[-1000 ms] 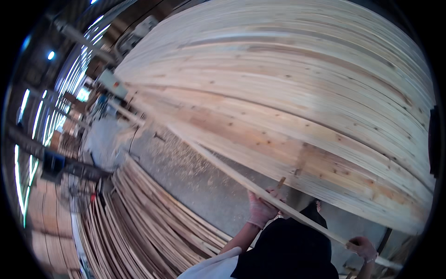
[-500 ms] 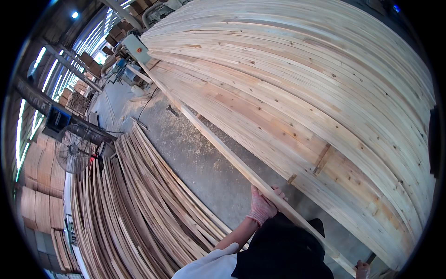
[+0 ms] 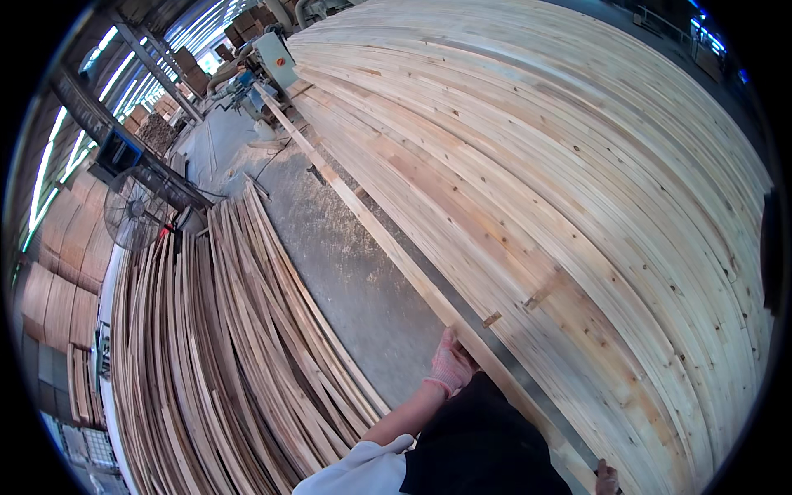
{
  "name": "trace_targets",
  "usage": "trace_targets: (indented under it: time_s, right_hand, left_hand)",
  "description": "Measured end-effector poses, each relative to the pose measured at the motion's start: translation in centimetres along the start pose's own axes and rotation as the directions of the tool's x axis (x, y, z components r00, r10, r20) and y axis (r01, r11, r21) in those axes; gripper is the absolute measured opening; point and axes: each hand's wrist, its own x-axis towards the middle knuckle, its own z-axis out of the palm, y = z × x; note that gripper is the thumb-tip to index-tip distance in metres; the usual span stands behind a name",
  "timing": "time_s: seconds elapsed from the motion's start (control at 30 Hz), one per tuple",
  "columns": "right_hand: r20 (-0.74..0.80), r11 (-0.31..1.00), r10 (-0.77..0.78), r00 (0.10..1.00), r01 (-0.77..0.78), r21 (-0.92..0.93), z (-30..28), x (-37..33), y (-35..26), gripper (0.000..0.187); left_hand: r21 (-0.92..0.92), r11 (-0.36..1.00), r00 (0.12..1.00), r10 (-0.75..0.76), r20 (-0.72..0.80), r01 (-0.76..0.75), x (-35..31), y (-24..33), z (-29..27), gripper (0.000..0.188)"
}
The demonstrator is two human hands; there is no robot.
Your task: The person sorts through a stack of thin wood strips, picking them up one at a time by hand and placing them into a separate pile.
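A long, pale wooden strip runs slantwise from the machine at the far end down to the lower right, beside my body. My left hand, in a pinkish knitted glove, is closed on the strip's left edge; most of its fingers are hidden beneath the wood. Low at the bottom edge, my right hand is closed at the near part of the same strip, only partly in view. Right of the strip lies a broad stack of pale boards, some with knots, close alongside it.
Many thin wooden strips lie in a long pile on the left. Sawdust covers part of the grey floor between pile and boards. A standing fan and a blue machine with a control box are farther off.
My view has turned, so the surroundings sit differently in it. The strip shows more of its flat face, and my left fingertips no longer show on its right side. Both hands stay at the strip.
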Motion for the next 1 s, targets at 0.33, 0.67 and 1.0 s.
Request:
trace_targets:
  time_s: [0.33,0.67,1.0]
  right_hand:
    - [0.424,0.823,-0.48,0.768,0.561,-0.085,12.1,-1.7,-25.2,0.057]
    - [0.387,0.872,-0.49,0.781,0.444,0.208,2.8,-6.9,-30.1,0.049]
    - [0.184,0.959,-0.051,0.982,0.1,-0.266,-2.5,-4.6,-5.3,0.062]
  left_hand:
    - [0.304,0.893,0.931,-0.363,0.047,0.333,2.5,-12.7,-10.2,0.044]
    - [0.168,0.977,0.992,-0.128,-0.02,0.13,3.7,-9.0,-8.3,0.017]
    - [0.186,0.941,0.954,0.296,-0.042,-0.284,5.5,-0.7,-2.5,0.023]
